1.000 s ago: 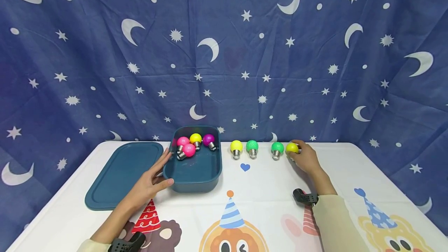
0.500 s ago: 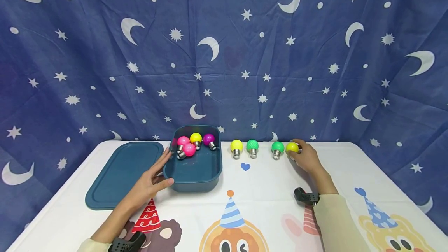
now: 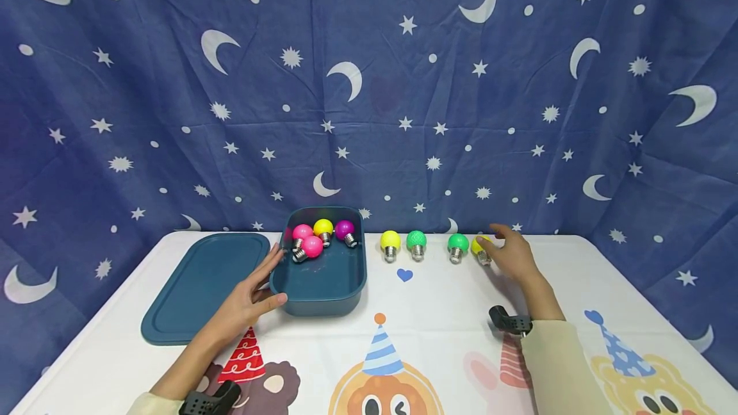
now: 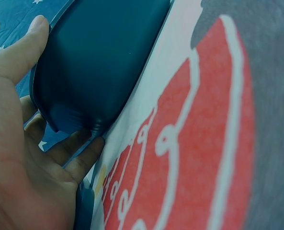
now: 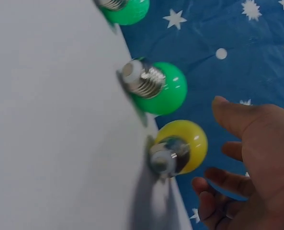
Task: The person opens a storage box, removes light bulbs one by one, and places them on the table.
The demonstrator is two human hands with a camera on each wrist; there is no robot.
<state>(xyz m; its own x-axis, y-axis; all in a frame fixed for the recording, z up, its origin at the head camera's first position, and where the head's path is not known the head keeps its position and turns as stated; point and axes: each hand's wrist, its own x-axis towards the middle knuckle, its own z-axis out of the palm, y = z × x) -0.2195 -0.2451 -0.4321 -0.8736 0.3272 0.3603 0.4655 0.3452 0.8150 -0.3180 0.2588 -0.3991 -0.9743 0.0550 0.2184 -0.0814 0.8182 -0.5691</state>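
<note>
My right hand [image 3: 512, 258] is spread beside a yellow light bulb [image 3: 478, 247] at the right end of a row on the table. In the right wrist view a gap shows between the fingers and that bulb, which lies with its metal screw base toward me. To its left lie a green bulb [image 3: 458, 243], a textured green bulb [image 3: 416, 241] and another yellow bulb [image 3: 390, 240]. My left hand [image 3: 245, 306] rests with extended fingers and thumb along the left side of a dark blue box [image 3: 323, 307]. Inside sit two pink bulbs [image 3: 312, 246], a yellow and a purple one [image 3: 344, 230].
A dark blue lid [image 3: 198, 293] lies flat left of the box, partly under my left forearm. The white tablecloth [image 3: 426, 312] carries printed cartoon animals in party hats. A blue curtain [image 3: 380, 114] with moons and stars hangs right behind the table's far edge.
My right hand has let go of the yellow bulb and drawn slightly up and right, its fingers spreading. The bulb stays at the row's end, its base now visible. The left hand keeps its place.
</note>
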